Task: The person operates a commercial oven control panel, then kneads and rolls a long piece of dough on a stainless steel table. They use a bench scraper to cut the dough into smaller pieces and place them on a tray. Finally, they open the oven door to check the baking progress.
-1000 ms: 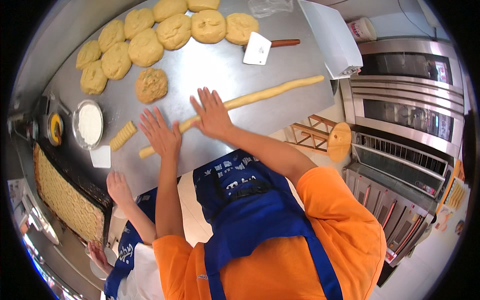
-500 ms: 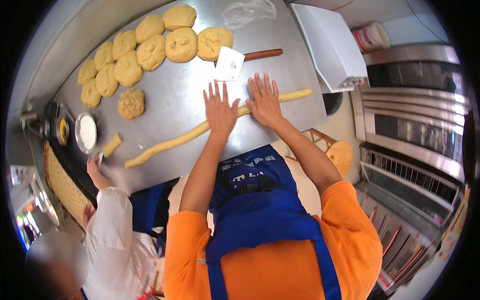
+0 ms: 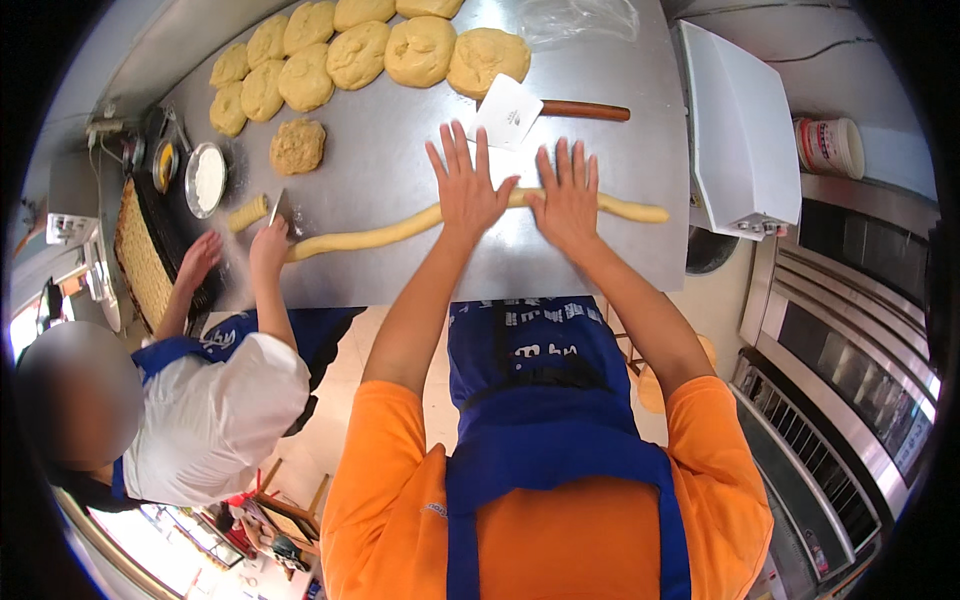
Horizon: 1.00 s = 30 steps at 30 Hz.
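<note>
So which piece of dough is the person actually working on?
On the steel table, look at the near edge. The long dough rope lies under the left hand and right hand. The other pieces are round lumps at the far side.

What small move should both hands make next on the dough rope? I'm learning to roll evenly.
Probably slide the left hand and right hand apart while rolling: both press flat, side by side, on the dough rope, which looks thicker left of them.
</note>
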Each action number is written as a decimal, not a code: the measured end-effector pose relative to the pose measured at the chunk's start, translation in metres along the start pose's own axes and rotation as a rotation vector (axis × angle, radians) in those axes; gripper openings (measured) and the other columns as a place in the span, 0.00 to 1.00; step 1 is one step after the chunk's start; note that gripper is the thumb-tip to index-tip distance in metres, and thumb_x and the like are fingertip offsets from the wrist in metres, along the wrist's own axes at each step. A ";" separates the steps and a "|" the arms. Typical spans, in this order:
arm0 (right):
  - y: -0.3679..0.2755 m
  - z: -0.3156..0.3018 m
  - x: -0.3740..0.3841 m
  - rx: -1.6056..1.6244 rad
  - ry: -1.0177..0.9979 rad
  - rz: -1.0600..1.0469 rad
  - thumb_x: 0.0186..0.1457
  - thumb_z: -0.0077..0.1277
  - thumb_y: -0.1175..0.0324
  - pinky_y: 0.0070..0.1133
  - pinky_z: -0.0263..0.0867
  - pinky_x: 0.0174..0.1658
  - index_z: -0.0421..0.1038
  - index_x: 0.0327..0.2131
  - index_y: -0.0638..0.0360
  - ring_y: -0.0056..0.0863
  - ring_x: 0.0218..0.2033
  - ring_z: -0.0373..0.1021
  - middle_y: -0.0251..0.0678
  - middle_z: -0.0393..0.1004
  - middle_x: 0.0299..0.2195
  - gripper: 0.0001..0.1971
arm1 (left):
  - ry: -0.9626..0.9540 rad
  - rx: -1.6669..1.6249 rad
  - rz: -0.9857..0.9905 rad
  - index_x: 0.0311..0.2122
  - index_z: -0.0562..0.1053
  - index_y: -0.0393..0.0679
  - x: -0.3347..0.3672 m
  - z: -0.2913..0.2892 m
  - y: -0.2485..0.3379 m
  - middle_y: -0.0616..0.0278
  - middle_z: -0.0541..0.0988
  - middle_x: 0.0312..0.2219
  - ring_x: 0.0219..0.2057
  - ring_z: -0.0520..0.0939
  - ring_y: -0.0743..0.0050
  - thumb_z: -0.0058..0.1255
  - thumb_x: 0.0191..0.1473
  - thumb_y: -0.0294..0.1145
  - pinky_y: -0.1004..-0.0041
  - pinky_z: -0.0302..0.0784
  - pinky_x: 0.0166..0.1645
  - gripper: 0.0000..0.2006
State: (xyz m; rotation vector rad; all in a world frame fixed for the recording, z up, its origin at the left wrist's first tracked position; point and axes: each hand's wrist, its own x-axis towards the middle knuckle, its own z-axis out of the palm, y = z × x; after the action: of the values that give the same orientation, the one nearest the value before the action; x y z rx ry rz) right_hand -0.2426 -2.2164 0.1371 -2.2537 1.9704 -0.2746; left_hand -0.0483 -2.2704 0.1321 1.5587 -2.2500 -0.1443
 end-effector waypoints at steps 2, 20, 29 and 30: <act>0.006 0.001 0.024 -0.013 0.070 0.049 0.67 0.53 0.48 0.55 0.28 0.77 0.55 0.76 0.56 0.60 0.79 0.38 0.57 0.49 0.77 0.41 | 0.042 0.005 -0.018 0.72 0.61 0.30 0.022 -0.001 -0.007 0.25 0.52 0.73 0.77 0.46 0.23 0.58 0.60 0.56 0.33 0.36 0.77 0.45; -0.017 -0.018 -0.061 0.139 0.005 0.099 0.72 0.44 0.50 0.55 0.30 0.77 0.52 0.76 0.59 0.59 0.79 0.39 0.52 0.47 0.78 0.37 | -0.146 0.135 -0.004 0.72 0.64 0.35 -0.093 -0.049 -0.118 0.34 0.62 0.71 0.73 0.59 0.27 0.47 0.67 0.57 0.36 0.48 0.76 0.39; 0.024 -0.043 -0.070 0.039 0.110 0.177 0.72 0.44 0.52 0.55 0.32 0.76 0.51 0.76 0.64 0.60 0.78 0.40 0.57 0.48 0.77 0.37 | -0.152 0.102 -0.087 0.72 0.64 0.39 -0.085 -0.051 -0.124 0.34 0.61 0.72 0.75 0.56 0.30 0.55 0.61 0.53 0.38 0.44 0.78 0.40; 0.024 -0.041 -0.067 0.034 0.121 0.185 0.71 0.46 0.53 0.55 0.32 0.76 0.51 0.75 0.64 0.60 0.78 0.40 0.57 0.49 0.77 0.37 | -0.182 0.084 -0.066 0.72 0.65 0.39 -0.099 -0.056 -0.122 0.35 0.61 0.72 0.75 0.56 0.31 0.56 0.61 0.54 0.38 0.44 0.78 0.40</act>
State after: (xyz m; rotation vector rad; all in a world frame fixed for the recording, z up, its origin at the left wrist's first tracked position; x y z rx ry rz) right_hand -0.2833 -2.1529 0.1684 -2.0604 2.1989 -0.4281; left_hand 0.1096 -2.2174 0.1199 1.7278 -2.3704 -0.2203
